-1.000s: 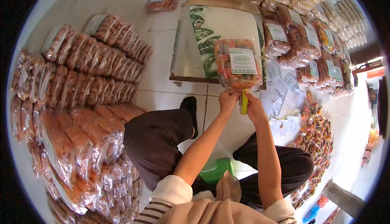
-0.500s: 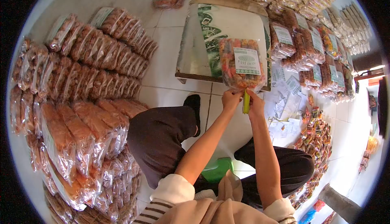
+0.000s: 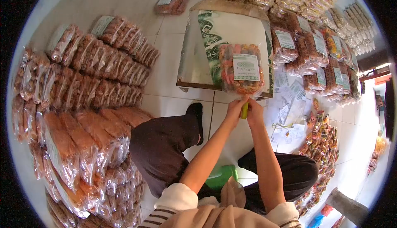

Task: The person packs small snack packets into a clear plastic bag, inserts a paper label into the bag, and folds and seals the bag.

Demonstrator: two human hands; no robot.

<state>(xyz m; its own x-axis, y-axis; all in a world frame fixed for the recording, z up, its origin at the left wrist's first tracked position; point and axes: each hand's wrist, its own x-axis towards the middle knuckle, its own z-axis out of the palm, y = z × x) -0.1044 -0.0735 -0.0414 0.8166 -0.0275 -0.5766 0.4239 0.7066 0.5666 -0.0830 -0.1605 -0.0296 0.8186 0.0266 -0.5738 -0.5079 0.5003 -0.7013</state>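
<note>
A clear plastic bag of colourful snacks [image 3: 244,85] with a white and green label lies on the near part of a low table [image 3: 198,69]. Its gathered end points toward me. My left hand [image 3: 234,111] is closed, pinching that gathered end from the left. My right hand [image 3: 255,113] is closed at the same spot, around a slim yellow-green tool [image 3: 244,110] that looks like a stapler. The two hands touch or nearly touch, and the fingertips partly hide the tool's far end.
Stacked bags of brown snacks [image 3: 82,75] fill the left side. More labelled packs [image 3: 285,42] stand right of the table, beside loose papers [image 3: 287,133] on the floor. Small colourful packets [image 3: 320,145] lie further right. A green object [image 3: 223,177] sits between my legs.
My hands have drawn closer together around the bag's end and the tool. Bag and hands appear slightly further left and lower, while the whole view has also shifted a little.
</note>
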